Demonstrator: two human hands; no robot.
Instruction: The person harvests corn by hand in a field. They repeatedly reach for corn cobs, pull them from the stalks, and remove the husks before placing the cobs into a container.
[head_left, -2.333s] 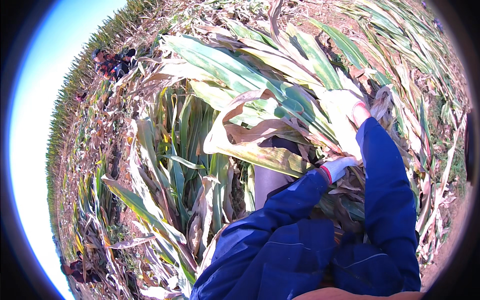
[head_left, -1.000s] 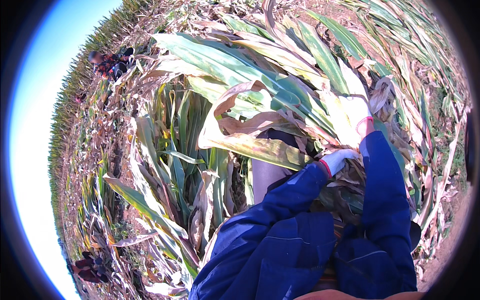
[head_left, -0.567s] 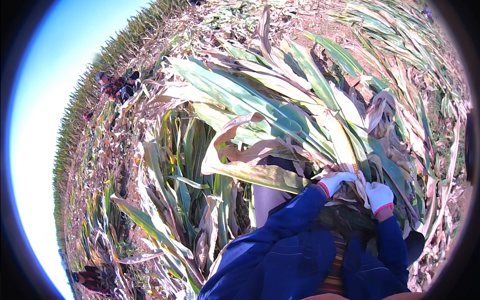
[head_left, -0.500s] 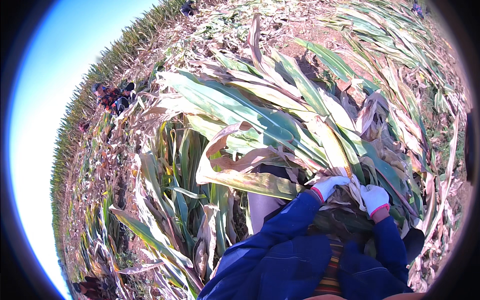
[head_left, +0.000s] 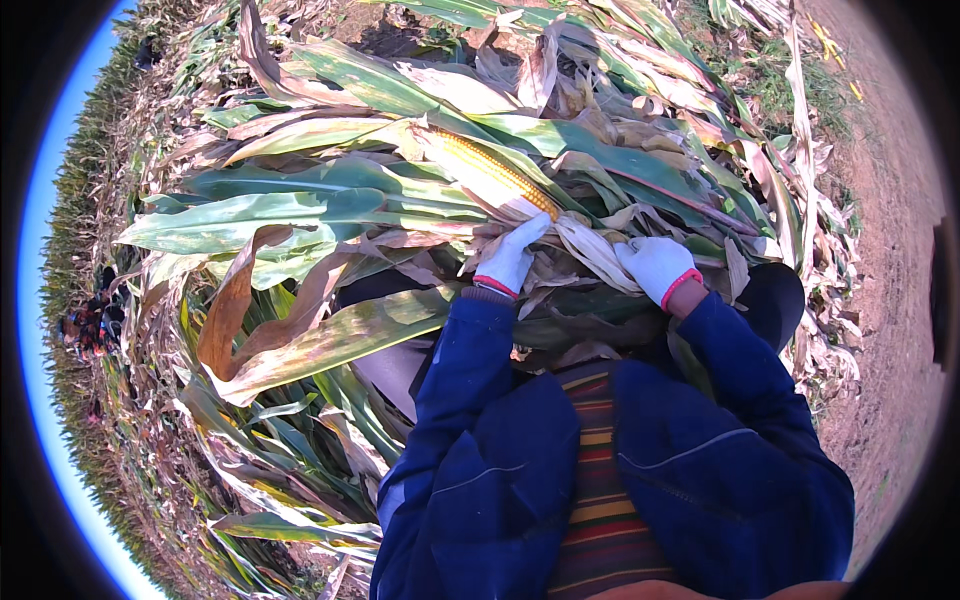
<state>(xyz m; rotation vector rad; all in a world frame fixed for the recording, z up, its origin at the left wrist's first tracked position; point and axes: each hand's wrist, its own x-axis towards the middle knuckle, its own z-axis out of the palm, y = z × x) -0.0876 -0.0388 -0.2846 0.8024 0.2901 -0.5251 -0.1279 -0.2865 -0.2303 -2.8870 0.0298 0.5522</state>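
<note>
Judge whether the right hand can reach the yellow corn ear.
Probably yes: the right hand is close, at the husk; the yellow corn ear lies partly bare, though the left hand crowds its lower end.

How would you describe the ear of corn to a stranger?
Beyond the blue jacket, find the white-gloved left hand. The ear of corn slants from it toward the picture's upper left. Unlike the leaves around it, it shows rows of bright yellow kernels.

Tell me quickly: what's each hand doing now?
Left hand: closed on the corn ear, at its near end.
Right hand: closed, pinching pale husk.
</note>
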